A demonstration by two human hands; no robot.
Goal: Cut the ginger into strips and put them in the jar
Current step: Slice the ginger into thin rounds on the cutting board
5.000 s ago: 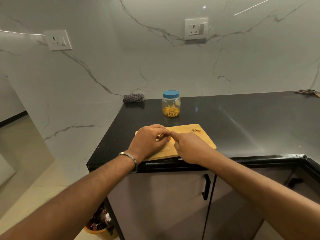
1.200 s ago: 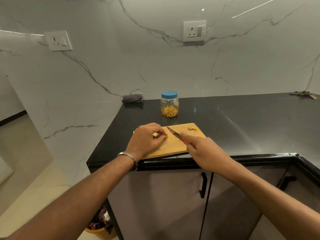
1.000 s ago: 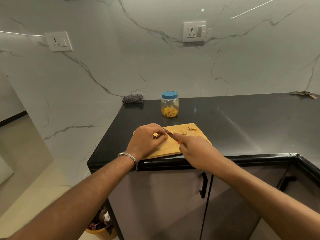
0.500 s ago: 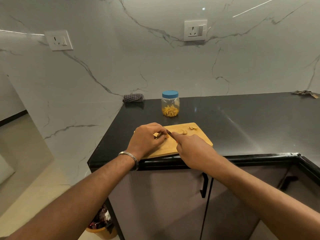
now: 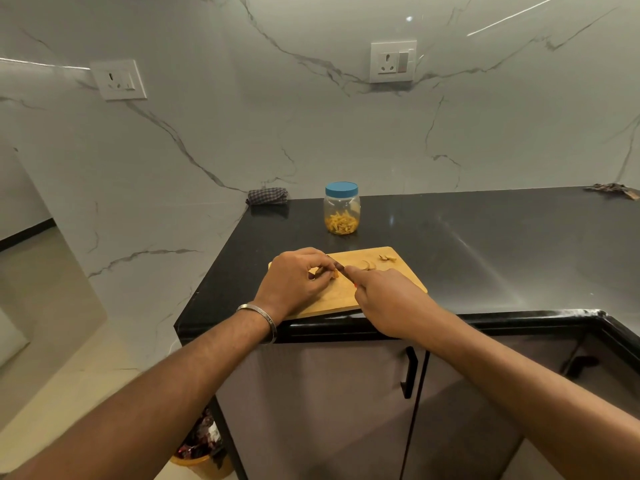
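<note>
A wooden cutting board (image 5: 405, 282) lies at the front edge of the black counter. My left hand (image 5: 294, 282) pinches a small piece of ginger (image 5: 335, 274) down on the board. My right hand (image 5: 388, 299) grips a knife (image 5: 338, 267) with a red handle, its forefinger along the blade, which rests against the ginger. Cut ginger slices (image 5: 367, 265) and a scrap of peel (image 5: 387, 258) lie on the board's far side. Behind the board stands a clear jar (image 5: 341, 209) with a blue lid on it and ginger strips inside.
A folded checked cloth (image 5: 268, 196) lies in the counter's back left corner and a brown scrap (image 5: 613, 190) at the far right. The counter drops off at the left; a bin (image 5: 202, 448) stands on the floor below. Black countertop (image 5: 485, 244) stretches to the right.
My right hand has drawn the knife back in from the right and set the blade against the ginger under my left fingers. A few new slices lie on the board.
</note>
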